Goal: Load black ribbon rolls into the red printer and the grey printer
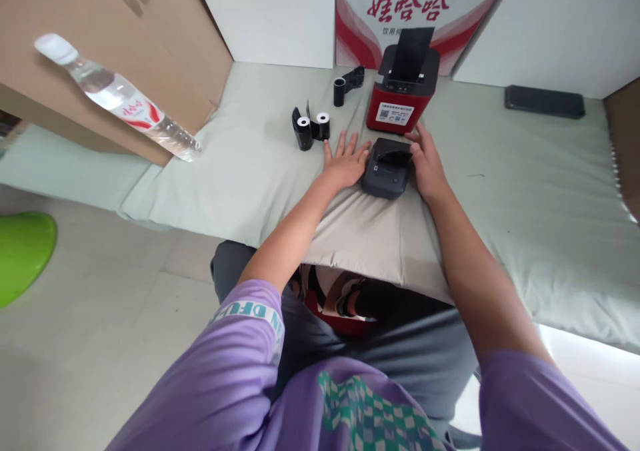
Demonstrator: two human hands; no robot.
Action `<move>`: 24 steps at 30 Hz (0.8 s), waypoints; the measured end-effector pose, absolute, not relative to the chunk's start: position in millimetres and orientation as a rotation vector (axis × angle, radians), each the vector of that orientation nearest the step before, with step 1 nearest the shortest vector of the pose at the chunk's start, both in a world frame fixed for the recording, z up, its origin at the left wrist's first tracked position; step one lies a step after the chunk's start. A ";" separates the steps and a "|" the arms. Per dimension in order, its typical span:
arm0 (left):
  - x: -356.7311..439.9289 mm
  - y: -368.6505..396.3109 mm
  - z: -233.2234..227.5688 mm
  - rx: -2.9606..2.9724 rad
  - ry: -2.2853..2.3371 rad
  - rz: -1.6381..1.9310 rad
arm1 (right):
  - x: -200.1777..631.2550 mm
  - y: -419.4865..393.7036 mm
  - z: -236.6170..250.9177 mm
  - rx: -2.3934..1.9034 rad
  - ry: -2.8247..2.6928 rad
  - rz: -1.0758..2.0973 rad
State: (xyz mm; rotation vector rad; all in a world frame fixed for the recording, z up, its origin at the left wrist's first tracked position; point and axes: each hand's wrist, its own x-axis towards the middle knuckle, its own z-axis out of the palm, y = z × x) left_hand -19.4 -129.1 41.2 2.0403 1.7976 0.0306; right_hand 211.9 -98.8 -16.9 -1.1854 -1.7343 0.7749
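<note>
A small dark grey portable printer [384, 179] sits on the pale green cloth, a black strip [397, 158] rising from its top slot. My left hand [346, 167] lies flat on the cloth at the printer's left, fingers spread and thumb side against its edge. Along the opposite side is my right hand [427, 164], with its fingers apart and its thumb near the strip's right end. Behind stands a red and black printer [395, 108], a wide black sheet [412, 52] sticking up from it. Left of that printer are a joined pair of black rolls [303, 136] and a narrower black roll [339, 92].
A tilted clear water bottle [150, 114] is at the left, against a cardboard box [150, 44]. A black oblong object [544, 102] lies at the back right. White boxes [280, 18] line the rear. A green rounded object [25, 254] shows by the floor.
</note>
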 end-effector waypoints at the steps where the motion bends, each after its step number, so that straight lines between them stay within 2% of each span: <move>1: -19.4 -129.3 40.9 2.041 1.795 0.037 | 212.3 -98.5 -17.7 -1.191 -1.730 0.772; 18: -32.2 -112.4 37.5 2.021 1.631 0.063 | 211.5 -104.1 -12.8 -1.183 -1.634 0.833; 24: -32.9 -113.0 43.5 2.029 1.646 0.002 | 224.4 -98.7 -5.8 -1.091 -1.929 1.073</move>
